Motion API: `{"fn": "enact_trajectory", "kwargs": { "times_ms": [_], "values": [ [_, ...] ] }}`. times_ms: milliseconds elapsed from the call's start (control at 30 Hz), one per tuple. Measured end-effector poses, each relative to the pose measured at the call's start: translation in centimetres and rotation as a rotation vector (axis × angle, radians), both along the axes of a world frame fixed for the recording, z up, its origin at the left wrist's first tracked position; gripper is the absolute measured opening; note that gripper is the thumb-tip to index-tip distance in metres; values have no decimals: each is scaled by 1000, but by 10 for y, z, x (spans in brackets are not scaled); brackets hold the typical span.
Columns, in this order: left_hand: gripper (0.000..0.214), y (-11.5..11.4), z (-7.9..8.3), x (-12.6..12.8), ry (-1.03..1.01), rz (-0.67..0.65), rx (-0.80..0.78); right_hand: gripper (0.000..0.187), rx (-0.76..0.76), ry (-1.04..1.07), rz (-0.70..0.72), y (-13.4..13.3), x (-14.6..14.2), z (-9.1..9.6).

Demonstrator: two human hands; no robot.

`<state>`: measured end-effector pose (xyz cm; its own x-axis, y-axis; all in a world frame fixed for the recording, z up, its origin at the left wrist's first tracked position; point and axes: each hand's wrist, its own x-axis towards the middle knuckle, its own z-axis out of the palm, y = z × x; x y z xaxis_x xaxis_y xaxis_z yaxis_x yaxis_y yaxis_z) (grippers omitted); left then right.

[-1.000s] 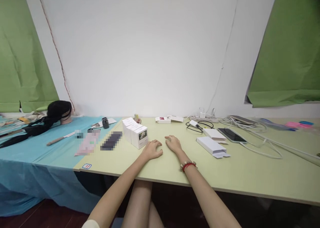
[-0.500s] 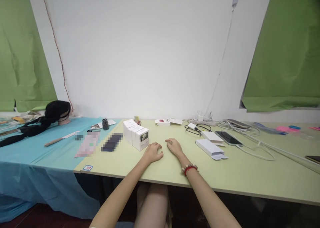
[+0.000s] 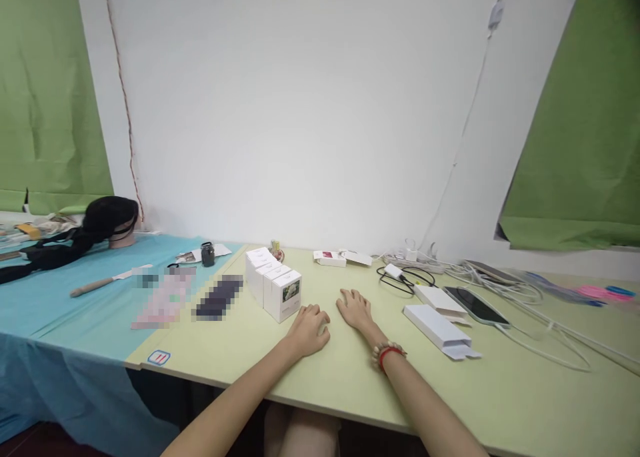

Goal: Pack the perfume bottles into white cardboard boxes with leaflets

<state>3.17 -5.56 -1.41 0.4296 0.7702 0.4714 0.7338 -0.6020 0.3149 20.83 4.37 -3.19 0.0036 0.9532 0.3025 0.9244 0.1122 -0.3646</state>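
Both my hands rest palm down on the pale green table (image 3: 350,390), close together near its middle. My left hand (image 3: 310,329) lies with fingers loosely curled and apart, holding nothing, just right of a row of small white boxes (image 3: 274,283). My right hand (image 3: 356,308) lies flat with fingers stretched out and nothing in it; a red and bead bracelet (image 3: 388,353) circles its wrist. A long white carton (image 3: 440,327) lies to the right of my right hand.
A phone (image 3: 476,305), a second white carton (image 3: 440,298), a charger with black cable (image 3: 400,275) and white cables (image 3: 530,317) lie to the right. On the blue cloth (image 3: 60,317) at left are a wig head (image 3: 107,220), a knife (image 3: 103,282) and a small dark jar (image 3: 207,253).
Neither hand has shifted on the table. The view has tilted and turned slightly, so the table and hands sit lower in the picture.
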Motion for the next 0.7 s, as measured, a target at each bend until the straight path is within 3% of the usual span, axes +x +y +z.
{"fn": "enact_trajectory", "kwargs": {
  "times_ms": [167, 300, 533, 700],
  "values": [
    [14, 12, 6, 5, 36, -65, 56, 48, 5, 7, -18, 22, 4, 1],
    [8, 34, 0, 20, 52, -253, 122, 32, 29, 73, -50, 46, 11, 6],
    [10, 82, -9, 47, -46, -274, 165, 25, 27, 201, -176, 87, 16, 14],
    [14, 91, -7, 53, -39, -420, 198, 25, -23, 225, -155, 101, 23, 15]
  ]
}}
